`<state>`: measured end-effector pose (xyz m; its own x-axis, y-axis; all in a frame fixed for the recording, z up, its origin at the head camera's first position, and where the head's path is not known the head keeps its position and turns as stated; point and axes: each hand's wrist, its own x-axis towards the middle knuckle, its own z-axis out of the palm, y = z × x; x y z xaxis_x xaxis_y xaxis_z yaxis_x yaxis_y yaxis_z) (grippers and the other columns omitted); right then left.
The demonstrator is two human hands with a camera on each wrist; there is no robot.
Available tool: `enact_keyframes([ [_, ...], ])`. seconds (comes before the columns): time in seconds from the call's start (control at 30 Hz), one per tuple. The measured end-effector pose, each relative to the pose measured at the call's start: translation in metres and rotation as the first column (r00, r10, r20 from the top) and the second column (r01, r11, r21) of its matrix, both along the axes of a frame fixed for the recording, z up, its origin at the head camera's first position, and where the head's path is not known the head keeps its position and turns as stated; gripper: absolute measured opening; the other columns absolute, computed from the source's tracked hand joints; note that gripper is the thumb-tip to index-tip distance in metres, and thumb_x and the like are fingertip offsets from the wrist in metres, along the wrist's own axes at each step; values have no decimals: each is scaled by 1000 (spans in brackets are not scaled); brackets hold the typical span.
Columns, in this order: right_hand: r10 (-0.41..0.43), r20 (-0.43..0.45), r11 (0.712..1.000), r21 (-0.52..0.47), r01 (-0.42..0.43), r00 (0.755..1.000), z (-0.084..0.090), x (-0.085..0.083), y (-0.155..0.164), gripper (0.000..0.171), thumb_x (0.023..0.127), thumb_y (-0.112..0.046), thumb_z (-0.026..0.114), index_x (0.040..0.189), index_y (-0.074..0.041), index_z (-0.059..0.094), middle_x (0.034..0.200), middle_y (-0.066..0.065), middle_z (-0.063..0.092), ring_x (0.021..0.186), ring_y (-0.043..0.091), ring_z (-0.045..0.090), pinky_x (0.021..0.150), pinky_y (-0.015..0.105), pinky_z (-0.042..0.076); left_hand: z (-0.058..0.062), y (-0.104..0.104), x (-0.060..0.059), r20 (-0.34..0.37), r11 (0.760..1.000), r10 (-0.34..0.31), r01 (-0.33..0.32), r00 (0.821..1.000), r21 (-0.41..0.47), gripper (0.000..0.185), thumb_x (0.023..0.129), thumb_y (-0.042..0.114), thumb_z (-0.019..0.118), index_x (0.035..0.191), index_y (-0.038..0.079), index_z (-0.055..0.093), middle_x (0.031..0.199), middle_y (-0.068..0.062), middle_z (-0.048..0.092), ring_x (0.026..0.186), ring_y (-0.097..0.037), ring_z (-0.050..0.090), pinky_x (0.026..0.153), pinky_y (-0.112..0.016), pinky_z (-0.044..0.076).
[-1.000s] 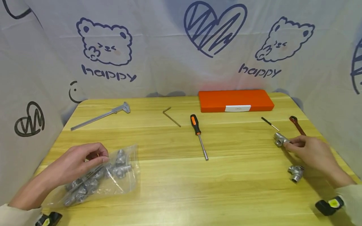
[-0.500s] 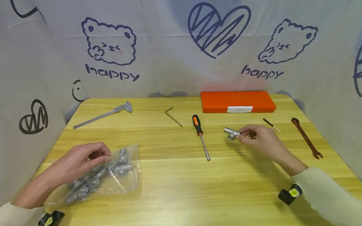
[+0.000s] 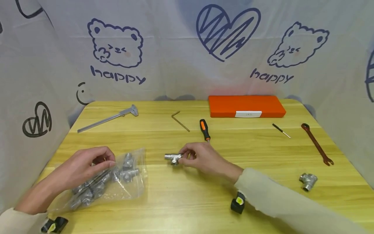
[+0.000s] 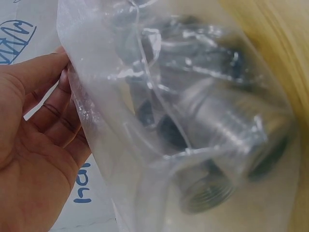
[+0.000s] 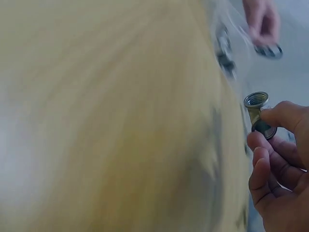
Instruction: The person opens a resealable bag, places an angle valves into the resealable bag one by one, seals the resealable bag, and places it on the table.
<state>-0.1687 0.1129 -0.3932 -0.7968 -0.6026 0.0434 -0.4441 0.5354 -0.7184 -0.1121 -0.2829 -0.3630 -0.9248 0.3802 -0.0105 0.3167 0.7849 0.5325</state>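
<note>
My right hand (image 3: pixel 204 159) pinches a shiny metal tee pipe fitting (image 3: pixel 173 158) above the middle of the table. Its threaded opening shows in the right wrist view, where the tee fitting (image 5: pixel 258 100) sits between thumb and fingers. On the left, my left hand (image 3: pixel 84 165) pinches the edge of a clear plastic bag (image 3: pixel 128 191) with several metal fittings (image 3: pixel 96 188) inside. The left wrist view shows thumb and fingertips meeting at the edge of the bag (image 4: pixel 101 125). A second tee fitting (image 3: pixel 308 181) lies at the right of the table.
Along the back lie a vernier caliper (image 3: pixel 108 120), a hex key (image 3: pixel 180 122) and an orange case (image 3: pixel 246 105). A screwdriver (image 3: pixel 204 129) is partly hidden behind my right hand. Farther right are a small black-handled tool (image 3: pixel 281 130) and a reddish-brown wrench (image 3: pixel 317 144).
My right hand has carried the tee fitting leftward from the right side to the table's middle, toward the bag. The left hand keeps its hold on the bag.
</note>
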Motion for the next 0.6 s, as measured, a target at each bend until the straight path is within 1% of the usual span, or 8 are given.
enact_keyframes([
  [0.1,63,42,998,-15,-62,997,-6,9,-34,20,100,-25,82,114,-12,80,91,-8,74,78,2,61,73,19,52,1,1,-1,-6,1000,-2,2,1000,-3,6,108,23,72,103,19,72,87,11,66,78,-3,59,70,-25,53],
  [0.2,134,76,991,-36,-132,988,-12,17,-66,20,101,-26,82,115,-12,80,91,-9,75,76,-2,62,73,17,53,0,1,0,-8,1000,1,-1,1000,-3,7,108,23,72,102,19,72,86,12,66,77,-2,59,69,-25,52],
  [0.3,193,61,981,-42,-190,979,-16,22,-91,17,101,-20,80,116,-11,80,92,-9,76,77,-6,62,75,13,53,0,1,1,-19,1000,0,0,1000,4,6,108,23,72,102,20,72,86,12,67,78,-2,60,70,-25,53],
  [0.4,223,42,974,-42,-221,974,-19,25,-110,17,101,-18,80,115,-10,80,93,-9,76,79,-8,61,77,10,53,1,0,1,-21,1000,-3,4,1000,14,6,107,23,73,102,19,72,87,11,67,78,-3,61,71,-25,54],
  [0.5,233,38,972,-38,-232,972,-18,27,-121,19,100,-25,82,113,-10,80,87,-11,72,74,-7,57,71,10,51,2,0,0,-15,1000,-6,7,1000,14,6,107,23,73,103,18,72,87,11,67,78,-3,61,71,-25,55],
  [0.6,265,45,964,-18,-264,963,-14,28,-127,26,100,-30,82,120,-13,80,80,-13,68,65,-5,52,62,13,48,3,1,0,-9,1000,-8,8,1000,8,6,107,23,73,104,18,71,87,11,67,79,-3,62,71,-25,55],
])
